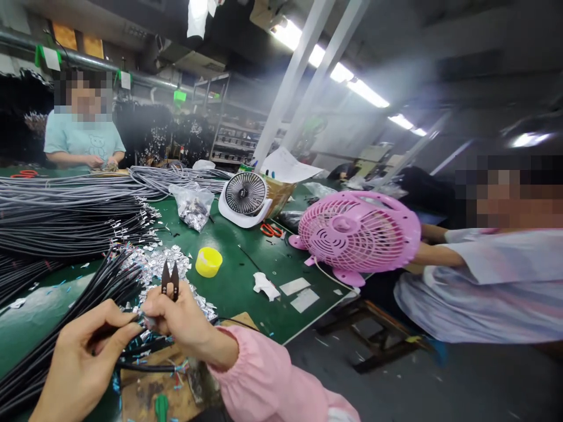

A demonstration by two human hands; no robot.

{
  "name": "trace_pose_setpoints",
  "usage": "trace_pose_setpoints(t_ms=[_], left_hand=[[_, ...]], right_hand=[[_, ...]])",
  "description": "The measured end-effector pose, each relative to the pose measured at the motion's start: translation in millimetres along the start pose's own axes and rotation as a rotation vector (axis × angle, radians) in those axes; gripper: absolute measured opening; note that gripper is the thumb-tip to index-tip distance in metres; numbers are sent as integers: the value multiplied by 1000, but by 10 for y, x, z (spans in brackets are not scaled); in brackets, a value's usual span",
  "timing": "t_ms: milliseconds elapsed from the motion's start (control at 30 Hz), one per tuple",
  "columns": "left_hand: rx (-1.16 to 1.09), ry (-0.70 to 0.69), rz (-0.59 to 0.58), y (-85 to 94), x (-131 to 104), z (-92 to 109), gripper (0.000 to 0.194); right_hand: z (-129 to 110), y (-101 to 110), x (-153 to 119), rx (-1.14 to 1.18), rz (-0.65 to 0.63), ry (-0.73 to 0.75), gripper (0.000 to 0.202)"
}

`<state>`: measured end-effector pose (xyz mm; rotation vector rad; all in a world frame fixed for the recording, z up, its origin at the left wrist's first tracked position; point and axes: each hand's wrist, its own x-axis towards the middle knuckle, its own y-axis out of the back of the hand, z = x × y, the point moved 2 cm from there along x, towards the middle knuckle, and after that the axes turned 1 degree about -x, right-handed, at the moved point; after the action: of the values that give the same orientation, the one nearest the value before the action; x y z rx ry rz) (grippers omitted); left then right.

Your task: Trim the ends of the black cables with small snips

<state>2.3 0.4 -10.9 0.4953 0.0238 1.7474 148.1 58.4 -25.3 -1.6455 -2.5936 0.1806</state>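
My left hand (90, 351) is closed in a pinch, with a dark cable end partly hidden between its fingers. Meeting it at the fingertips, my right hand (182, 319) wraps round a pair of thread snips (169, 282), whose dark blades point up and stand apart. The right thumb and fingertips are close to the cable end, but the exact contact is hidden. Beneath and beside both hands lies a bundle of black cables (94, 299) with stripped ends. Scraps of silver foil (169, 261) are heaped just beyond the right hand.
On the green table (237, 266) are a yellow tape roll (209, 262), a white fan (244, 199), orange scissors (271, 230), a bag of small parts (192, 205) and grey cables (88, 190). A pink fan (358, 231) stands at the right edge, beside a seated person (484, 281). Another person (83, 138) works opposite.
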Motion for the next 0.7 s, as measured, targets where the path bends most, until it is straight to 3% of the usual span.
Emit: trace_pose_setpoints(t_ms=[133,333,467,533,700], left_hand=[[-12,0,12,-11,-5,-3,39],[5,36,-167,42,61,-13,49],[19,14,-201,98,47,-50,51],[32,-5,-170,136,39,-81,48],[51,10,-129,158,40,-84,47]], right_hand=[[-43,12,-52,-144,122,169,28],[-168,-72,-36,-29,151,71,21],[-169,6,33,106,300,167,21],[-136,62,30,64,351,231,24],[-119,20,-93,-423,-5,622,18]])
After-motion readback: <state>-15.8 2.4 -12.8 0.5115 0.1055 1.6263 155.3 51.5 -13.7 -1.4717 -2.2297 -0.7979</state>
